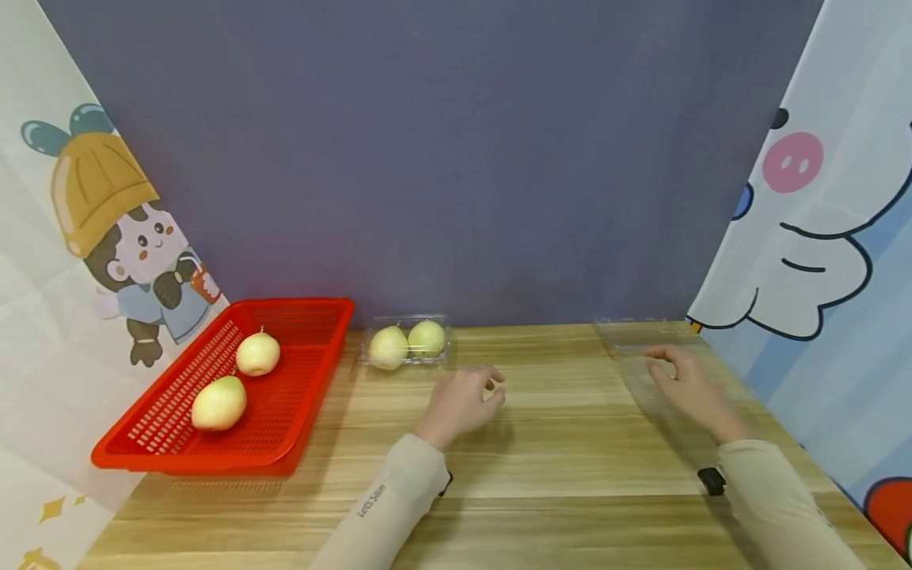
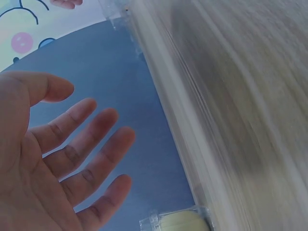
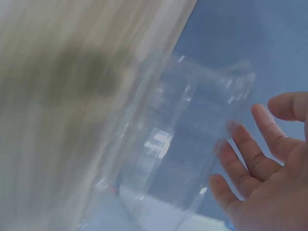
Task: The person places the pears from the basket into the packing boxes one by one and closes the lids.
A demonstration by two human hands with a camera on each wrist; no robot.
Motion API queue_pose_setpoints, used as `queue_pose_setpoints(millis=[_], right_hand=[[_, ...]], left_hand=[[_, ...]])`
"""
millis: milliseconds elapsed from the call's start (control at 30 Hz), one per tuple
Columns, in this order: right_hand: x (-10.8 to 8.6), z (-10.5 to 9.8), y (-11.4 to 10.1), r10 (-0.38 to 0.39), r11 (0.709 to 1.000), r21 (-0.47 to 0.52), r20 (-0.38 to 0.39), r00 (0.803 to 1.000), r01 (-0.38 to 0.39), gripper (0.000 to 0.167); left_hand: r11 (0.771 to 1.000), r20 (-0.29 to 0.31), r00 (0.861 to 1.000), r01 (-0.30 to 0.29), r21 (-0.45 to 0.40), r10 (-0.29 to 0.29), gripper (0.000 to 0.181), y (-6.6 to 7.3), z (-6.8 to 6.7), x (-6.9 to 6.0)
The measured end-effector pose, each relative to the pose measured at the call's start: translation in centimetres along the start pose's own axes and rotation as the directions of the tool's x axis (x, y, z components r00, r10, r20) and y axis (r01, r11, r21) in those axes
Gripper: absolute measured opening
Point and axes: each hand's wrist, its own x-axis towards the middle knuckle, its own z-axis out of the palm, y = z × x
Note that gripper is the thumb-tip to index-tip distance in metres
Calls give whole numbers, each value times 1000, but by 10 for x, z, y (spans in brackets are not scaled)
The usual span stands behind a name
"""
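My left hand point(image 1: 463, 404) hovers above the middle of the table with loosely bent fingers and holds nothing. Behind it, a clear plastic box point(image 1: 436, 358) contains two pale yellow pears point(image 1: 389, 348); a corner of this box point(image 2: 153, 222) shows low in the left wrist view. At the right, my right hand point(image 1: 689, 389) is beside clear plastic packaging point(image 1: 634, 336), thumb and fingers apart. In the right wrist view, its fingertips overlap the edge of a see-through container point(image 3: 168, 139); whether they touch it I cannot tell.
A red plastic basket point(image 1: 299, 396) stands at the left with two more pears point(image 1: 219, 404) inside. A grey-blue backdrop point(image 1: 456, 158) rises behind the wooden table point(image 1: 556, 459). Printed cartoon curtains point(image 1: 826, 261) border both sides.
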Motion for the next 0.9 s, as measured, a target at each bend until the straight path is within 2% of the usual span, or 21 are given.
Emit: queue_pose_setpoints(millis=[233,333,667,900], right_hand=[[-10,-13,32,42,994,-96,-124,991,-54,39],[-16,-20,40,74,989,-113,-148,986,-91,39],[-23,-36,67,176,965,-166,-159,971,-202,48],[-26,-42,82,252,958,-121,-85,964,-261,58]], left_hand=[[1000,30,999,15,22,-16,28,1,6,4],[1000,33,999,11,29,-12,28,1,9,7],[999,72,997,11,30,-13,29,8,18,15],[999,107,994,1,34,-5,31,14,25,21]])
